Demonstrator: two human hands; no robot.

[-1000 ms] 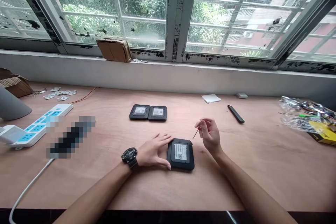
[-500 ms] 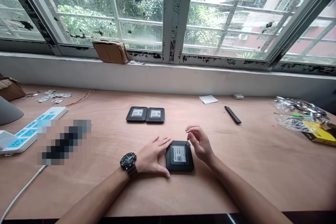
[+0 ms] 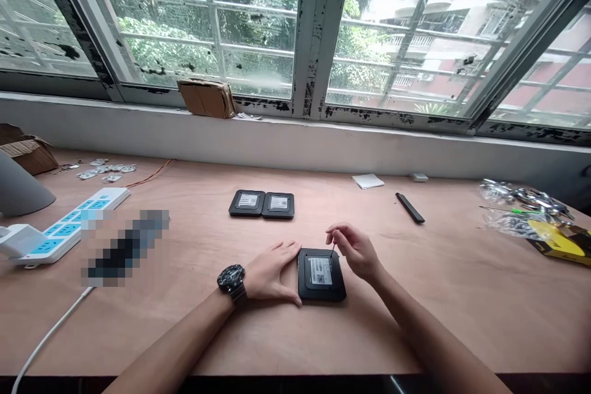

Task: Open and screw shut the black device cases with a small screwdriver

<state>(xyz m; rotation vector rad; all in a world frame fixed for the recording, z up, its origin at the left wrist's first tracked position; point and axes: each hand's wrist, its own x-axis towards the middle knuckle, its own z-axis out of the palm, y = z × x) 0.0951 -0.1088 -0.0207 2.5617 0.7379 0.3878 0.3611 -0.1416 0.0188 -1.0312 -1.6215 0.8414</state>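
Observation:
A flat black square device [image 3: 322,294] with rounded corners and a white printed label lies on the table before me. My left hand [image 3: 273,271], with a black watch on its wrist, lies with thumb and fingers spread along the device's left edge. Above the device's upper right corner, my right hand [image 3: 357,251] pinches a small screwdriver [image 3: 333,250]. Its handle is mostly hidden by the fingers, and its thin dark shaft points down at the corner. Two similar black devices [image 3: 262,212] lie side by side farther back.
At left are a white power strip [image 3: 111,197], a blurred-out dark object [image 3: 124,252] and several small white pieces [image 3: 112,169]. A black bar [image 3: 409,208], a white pad [image 3: 368,181] and a yellow-black box [image 3: 561,243] beside plastic bags [image 3: 512,223] lie at right.
The view has shifted slightly, so everything appears a little displaced. My left hand's fingers have drawn back from the device's top corner to its left edge. The right hand still pinches the screwdriver at the upper right corner.

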